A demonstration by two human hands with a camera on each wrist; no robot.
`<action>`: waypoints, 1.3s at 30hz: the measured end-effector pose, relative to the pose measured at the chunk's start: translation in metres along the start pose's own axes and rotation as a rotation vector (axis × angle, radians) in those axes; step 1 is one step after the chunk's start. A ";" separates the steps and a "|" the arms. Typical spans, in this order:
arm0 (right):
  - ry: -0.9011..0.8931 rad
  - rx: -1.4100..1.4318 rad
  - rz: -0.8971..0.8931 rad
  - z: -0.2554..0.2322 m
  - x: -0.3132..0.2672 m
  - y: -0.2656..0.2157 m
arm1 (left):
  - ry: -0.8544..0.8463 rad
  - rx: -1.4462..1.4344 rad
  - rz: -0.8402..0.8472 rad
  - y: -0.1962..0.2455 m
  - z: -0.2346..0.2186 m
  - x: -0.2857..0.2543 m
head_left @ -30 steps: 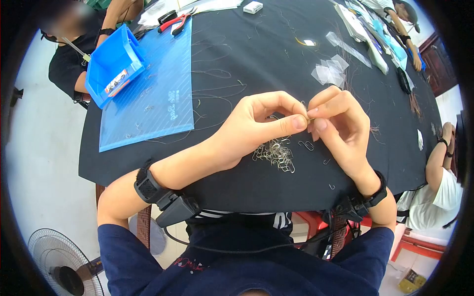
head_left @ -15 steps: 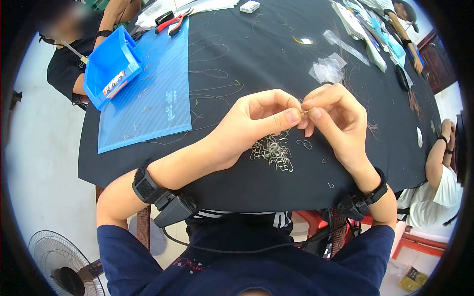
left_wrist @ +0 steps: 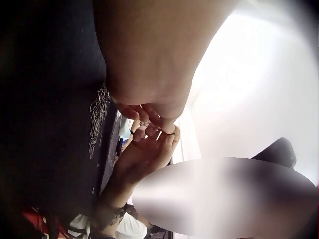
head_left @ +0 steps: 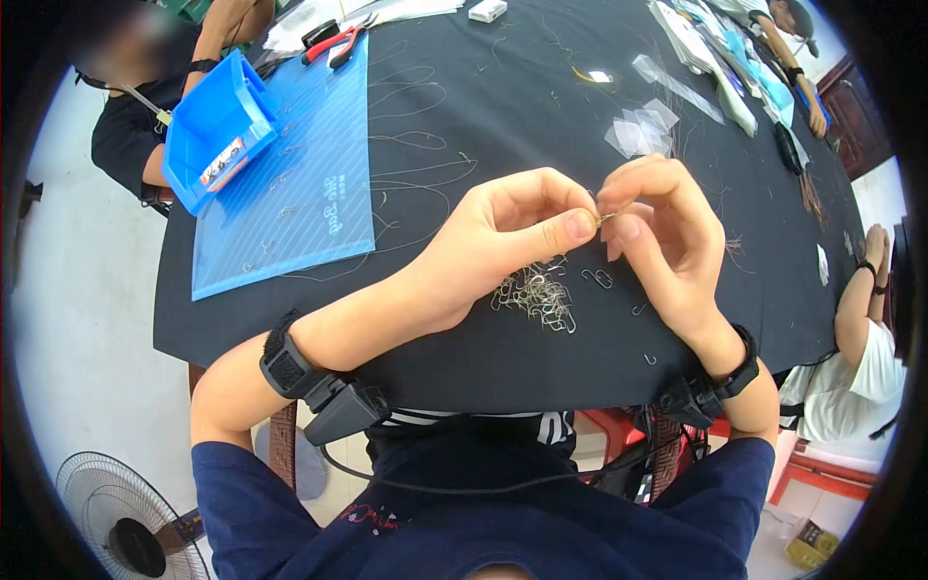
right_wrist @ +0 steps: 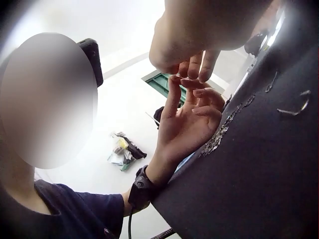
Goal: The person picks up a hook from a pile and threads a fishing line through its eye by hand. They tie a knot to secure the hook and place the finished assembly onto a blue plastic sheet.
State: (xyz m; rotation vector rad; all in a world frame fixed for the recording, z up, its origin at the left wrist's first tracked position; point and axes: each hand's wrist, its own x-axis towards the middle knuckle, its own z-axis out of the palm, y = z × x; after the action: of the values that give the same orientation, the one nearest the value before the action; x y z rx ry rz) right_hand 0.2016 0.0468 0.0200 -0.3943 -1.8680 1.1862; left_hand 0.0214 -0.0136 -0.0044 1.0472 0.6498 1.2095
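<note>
Right of centre, the left hand point(head_left: 474, 246) and right hand point(head_left: 679, 232) pinch a metal bit point(head_left: 607, 218). Hooks point(head_left: 543, 298) lie below them.

The thin piece point(head_left: 606, 218) between left hand point(head_left: 503, 237) and right hand point(head_left: 672, 232) (mostly covered) is too small to identify, the left hand hides the far edge of the hook pile point(head_left: 543, 298), and the near-left fan point(head_left: 133, 546) is cut off.

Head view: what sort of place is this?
Probably a handicraft workroom: a pile of metal hooks on a black-covered table, red-handled pliers and a blue plastic bin.
</note>
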 end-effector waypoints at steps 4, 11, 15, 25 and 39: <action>-0.067 -0.074 -0.032 -0.006 -0.001 0.002 | 0.035 0.083 0.039 0.001 0.001 0.001; -0.057 -0.056 0.020 -0.001 -0.002 0.002 | 0.262 0.835 0.515 0.006 0.007 -0.001; -0.049 -0.041 0.024 0.000 -0.002 0.001 | 0.307 0.826 0.507 0.005 0.010 -0.001; -0.115 -0.187 -0.032 -0.003 -0.001 0.005 | 0.259 1.116 0.569 0.006 0.006 -0.001; -0.117 -0.125 -0.014 -0.002 -0.001 0.005 | 0.187 1.101 0.803 0.000 0.008 0.004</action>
State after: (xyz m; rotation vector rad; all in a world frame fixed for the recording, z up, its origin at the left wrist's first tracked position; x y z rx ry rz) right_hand 0.2033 0.0496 0.0156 -0.3873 -2.0490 1.1073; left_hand 0.0292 -0.0120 -0.0007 2.2793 1.1502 1.6680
